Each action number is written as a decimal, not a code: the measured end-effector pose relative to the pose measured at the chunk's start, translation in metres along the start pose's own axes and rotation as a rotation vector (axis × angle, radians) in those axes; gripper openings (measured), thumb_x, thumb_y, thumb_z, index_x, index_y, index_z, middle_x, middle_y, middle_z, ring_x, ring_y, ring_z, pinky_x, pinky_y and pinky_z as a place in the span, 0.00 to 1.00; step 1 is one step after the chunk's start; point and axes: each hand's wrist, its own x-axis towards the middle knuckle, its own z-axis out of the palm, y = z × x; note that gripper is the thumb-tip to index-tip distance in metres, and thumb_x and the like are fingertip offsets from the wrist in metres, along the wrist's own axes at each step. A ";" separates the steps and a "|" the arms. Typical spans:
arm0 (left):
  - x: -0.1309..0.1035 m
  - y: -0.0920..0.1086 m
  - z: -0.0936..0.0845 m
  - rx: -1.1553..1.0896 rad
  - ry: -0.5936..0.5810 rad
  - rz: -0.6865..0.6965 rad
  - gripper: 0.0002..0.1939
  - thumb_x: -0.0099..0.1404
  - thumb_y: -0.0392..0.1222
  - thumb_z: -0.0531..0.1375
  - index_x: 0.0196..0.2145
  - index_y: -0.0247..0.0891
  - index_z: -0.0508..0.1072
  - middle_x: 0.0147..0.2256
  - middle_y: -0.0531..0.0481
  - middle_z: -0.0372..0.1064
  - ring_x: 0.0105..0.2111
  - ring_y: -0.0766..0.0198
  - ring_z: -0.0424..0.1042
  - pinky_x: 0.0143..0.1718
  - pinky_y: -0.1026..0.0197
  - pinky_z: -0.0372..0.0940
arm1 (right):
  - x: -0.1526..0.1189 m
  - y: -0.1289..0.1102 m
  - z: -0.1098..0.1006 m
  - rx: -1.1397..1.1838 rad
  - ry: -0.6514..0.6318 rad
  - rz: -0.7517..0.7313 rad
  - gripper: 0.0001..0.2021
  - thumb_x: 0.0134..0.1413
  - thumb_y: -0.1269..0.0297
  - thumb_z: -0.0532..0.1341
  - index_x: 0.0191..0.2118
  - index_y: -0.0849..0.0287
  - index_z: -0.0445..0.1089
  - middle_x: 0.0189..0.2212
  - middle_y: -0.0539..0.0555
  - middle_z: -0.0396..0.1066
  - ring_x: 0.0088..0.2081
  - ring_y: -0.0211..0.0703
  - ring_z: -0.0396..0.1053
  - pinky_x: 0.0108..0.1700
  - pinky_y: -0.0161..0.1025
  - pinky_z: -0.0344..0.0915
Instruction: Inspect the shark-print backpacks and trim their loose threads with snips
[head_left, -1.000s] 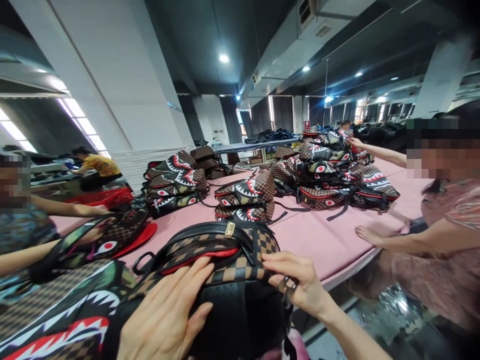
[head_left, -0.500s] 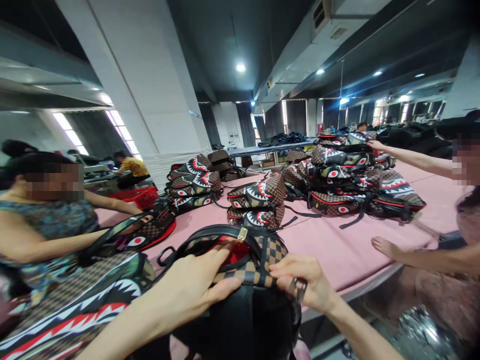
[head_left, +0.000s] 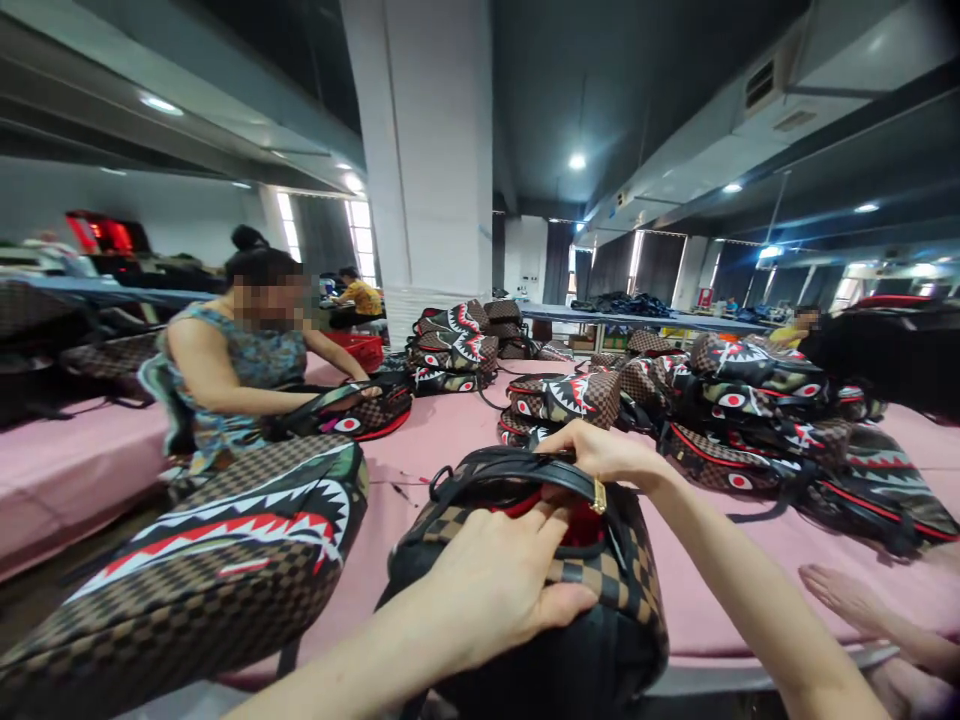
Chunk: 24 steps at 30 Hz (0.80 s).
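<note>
A black and brown checkered backpack (head_left: 637, 580) stands on the pink table in front of me, its top opening showing a red lining. My left hand (head_left: 510, 570) grips the near edge of that opening, fingers inside and thumb on the checkered outside. At the far side of the opening, my right hand (head_left: 596, 455) is closed at the black top; what its fingertips hold is partly hidden. A gold-coloured buckle (head_left: 599, 495) sits on the black strap just below my right hand. Left of it lies a checkered backpack with a shark-mouth print (head_left: 247, 530).
Stacked shark-print backpacks (head_left: 562, 398) stand behind on the pink table (head_left: 720, 590), with more piled at the right (head_left: 750, 400). A seated person (head_left: 232, 350) at the left handles another bag. Another person's bare forearm and hand (head_left: 847, 600) rest at the right edge.
The view has turned left. My right hand has moved from the near right side of the bag's opening to its far side. My left hand still grips the near edge.
</note>
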 end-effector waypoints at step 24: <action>0.035 -0.052 -0.037 -0.298 -0.813 0.092 0.28 0.57 0.62 0.50 0.36 0.37 0.75 0.33 0.44 0.74 0.29 0.58 0.69 0.25 0.64 0.57 | 0.015 0.026 0.018 -0.221 0.491 0.320 0.21 0.50 0.47 0.51 0.19 0.59 0.54 0.17 0.45 0.48 0.22 0.32 0.48 0.22 0.31 0.45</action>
